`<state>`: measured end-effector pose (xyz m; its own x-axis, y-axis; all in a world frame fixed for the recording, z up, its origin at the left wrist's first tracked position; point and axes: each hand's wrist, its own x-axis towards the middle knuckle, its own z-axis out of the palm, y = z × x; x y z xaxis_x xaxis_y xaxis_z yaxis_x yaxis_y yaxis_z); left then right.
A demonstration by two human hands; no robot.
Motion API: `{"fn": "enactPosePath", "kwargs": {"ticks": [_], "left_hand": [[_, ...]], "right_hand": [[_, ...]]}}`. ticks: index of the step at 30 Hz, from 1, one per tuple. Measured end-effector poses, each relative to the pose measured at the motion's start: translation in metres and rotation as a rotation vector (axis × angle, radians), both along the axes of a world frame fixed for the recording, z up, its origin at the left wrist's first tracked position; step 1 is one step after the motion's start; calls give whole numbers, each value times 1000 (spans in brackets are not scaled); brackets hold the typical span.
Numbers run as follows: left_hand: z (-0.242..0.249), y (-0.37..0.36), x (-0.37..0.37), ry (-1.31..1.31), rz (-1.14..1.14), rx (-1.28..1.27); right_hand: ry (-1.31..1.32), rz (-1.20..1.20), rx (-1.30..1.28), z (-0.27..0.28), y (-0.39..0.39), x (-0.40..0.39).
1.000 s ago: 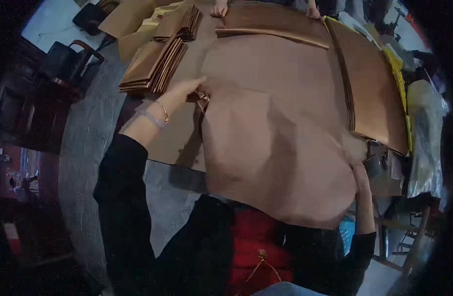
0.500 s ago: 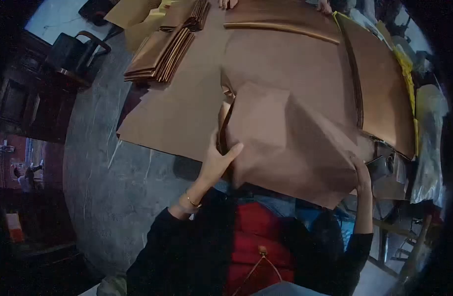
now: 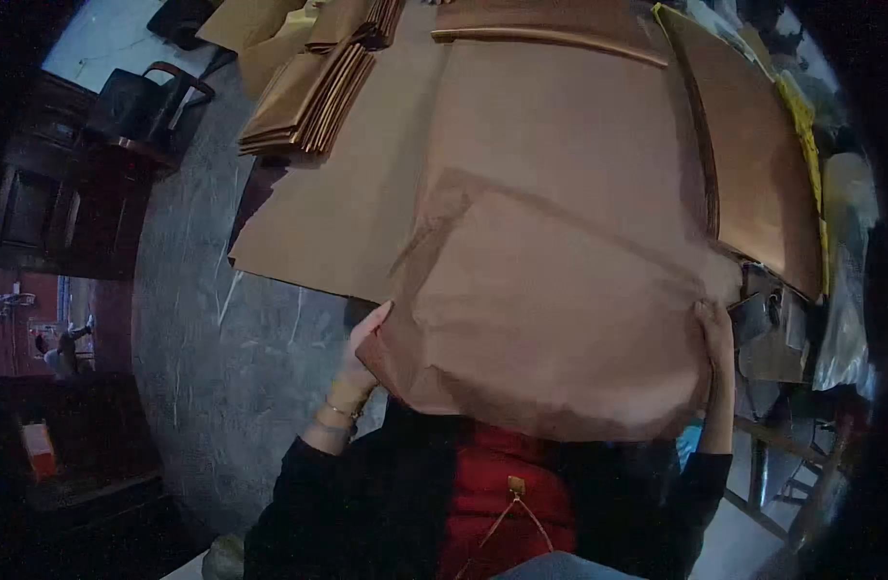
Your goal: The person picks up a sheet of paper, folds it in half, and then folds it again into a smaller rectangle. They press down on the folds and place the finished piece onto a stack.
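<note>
A large brown paper-like sheet [image 3: 560, 309] spreads in front of me, its near edge sagging toward my red and black clothing. My left hand [image 3: 363, 348] is closed on its left near corner, thumb on top. At the right edge, my right hand [image 3: 714, 333] grips the sheet, with most of its fingers hidden. Beneath and beyond lies another flat brown sheet [image 3: 569, 106], with a shiny copper-coloured folded edge [image 3: 550, 45] at its far end. A tan board-like surface [image 3: 333, 213] shows to the left.
A stack of folded copper-brown pieces [image 3: 308, 101] sits at the table's far left. Along the right side lies a pile of copper sheets [image 3: 758, 164] with yellow edging, beside clear plastic wrap [image 3: 845, 280]. A black chair [image 3: 149, 106] stands on the grey floor [image 3: 202, 319].
The left side of the sheet has come down and opened out flatter. My left hand has moved left and slightly down to its corner. My right hand stays near the right edge.
</note>
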<state>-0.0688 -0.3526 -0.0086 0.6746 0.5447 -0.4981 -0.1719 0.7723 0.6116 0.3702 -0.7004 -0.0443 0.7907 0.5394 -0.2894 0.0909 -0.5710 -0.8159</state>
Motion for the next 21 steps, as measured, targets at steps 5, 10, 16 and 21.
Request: {"fn": "enactPosePath", "kwargs": {"ticks": [5,10,16,21], "left_hand": [[-21,-20,-22,411,-186,-1],[-28,-14,-35,234,-111,15],[2,-3,-29,654,-266,579],[28,14,-30,523,-232,824]], "right_hand": [[-41,1,67,-8,-1,-2],[11,136,184,-2,-12,-5],[137,309,-77,47,-35,-44],[459,176,24,28,-69,-36]]}}
